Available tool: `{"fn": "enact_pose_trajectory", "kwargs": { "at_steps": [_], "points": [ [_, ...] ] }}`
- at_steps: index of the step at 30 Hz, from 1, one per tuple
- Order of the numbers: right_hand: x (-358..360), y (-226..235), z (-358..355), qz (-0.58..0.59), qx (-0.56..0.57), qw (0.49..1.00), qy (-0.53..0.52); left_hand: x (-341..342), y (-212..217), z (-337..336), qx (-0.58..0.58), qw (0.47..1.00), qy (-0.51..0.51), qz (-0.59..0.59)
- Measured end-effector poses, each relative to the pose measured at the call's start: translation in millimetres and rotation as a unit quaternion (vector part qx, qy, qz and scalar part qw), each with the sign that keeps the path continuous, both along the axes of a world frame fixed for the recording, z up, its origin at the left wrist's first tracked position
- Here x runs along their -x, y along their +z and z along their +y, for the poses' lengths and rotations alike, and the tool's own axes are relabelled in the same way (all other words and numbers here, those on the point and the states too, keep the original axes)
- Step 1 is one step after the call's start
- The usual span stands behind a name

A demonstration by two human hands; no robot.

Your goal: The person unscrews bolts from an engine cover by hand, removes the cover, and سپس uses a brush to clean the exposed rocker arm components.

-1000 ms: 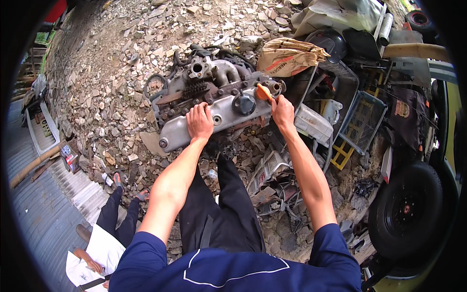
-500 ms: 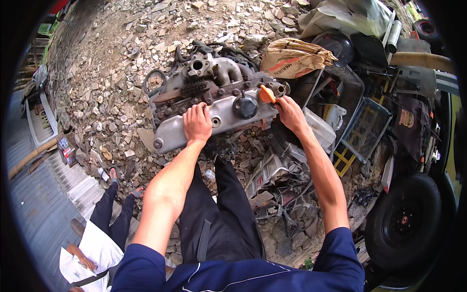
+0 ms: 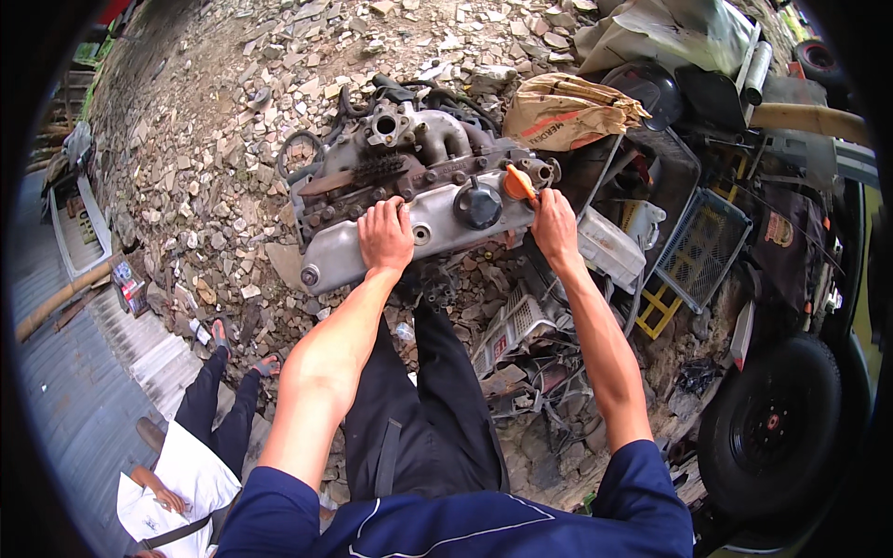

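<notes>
A grey metal valve cover sits on a dirty engine cylinder head in front of my legs. My left hand lies across its middle, fingers hooked over the far edge. At its right end, my right hand is closed on the edge, fingertips beside an orange cap-like part with a raised ridge; its fingertips are partly hidden. Between the hands a round black cap stands on the cover. Behind the cover are a rusty, curved intake manifold and dark hoses.
Broken stone covers the ground. To the right lie a brown paper sack, a blue-grey crate and a car wheel. Scrap parts lie near my right leg. Another person in a white shirt is at the lower left.
The view has shifted slightly. My right hand sits a little closer to the orange part, whose ridge looks slightly turned. My left hand keeps the same place on the cover.
</notes>
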State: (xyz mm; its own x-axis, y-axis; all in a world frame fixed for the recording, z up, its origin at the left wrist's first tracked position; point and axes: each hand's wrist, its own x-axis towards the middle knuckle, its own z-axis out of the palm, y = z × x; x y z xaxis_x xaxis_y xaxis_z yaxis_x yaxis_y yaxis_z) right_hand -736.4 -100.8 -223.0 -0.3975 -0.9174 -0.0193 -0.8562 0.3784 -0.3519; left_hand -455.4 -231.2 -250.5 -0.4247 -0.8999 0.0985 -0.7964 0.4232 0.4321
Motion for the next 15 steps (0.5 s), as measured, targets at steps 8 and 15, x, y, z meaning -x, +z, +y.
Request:
{"fn": "enact_pose_trajectory", "kwargs": {
  "at_steps": [8, 15],
  "points": [
    [21, 19, -5, -0.086, 0.003, 0.995, 0.05, 1, 1, -1, -0.011, 1.0, 0.001, -0.002],
    [7, 11, -11, -0.016, -0.084, 0.995, -0.041, 2, 1, 0, -0.014, 1.0, -0.001, -0.002]
  ]
}}
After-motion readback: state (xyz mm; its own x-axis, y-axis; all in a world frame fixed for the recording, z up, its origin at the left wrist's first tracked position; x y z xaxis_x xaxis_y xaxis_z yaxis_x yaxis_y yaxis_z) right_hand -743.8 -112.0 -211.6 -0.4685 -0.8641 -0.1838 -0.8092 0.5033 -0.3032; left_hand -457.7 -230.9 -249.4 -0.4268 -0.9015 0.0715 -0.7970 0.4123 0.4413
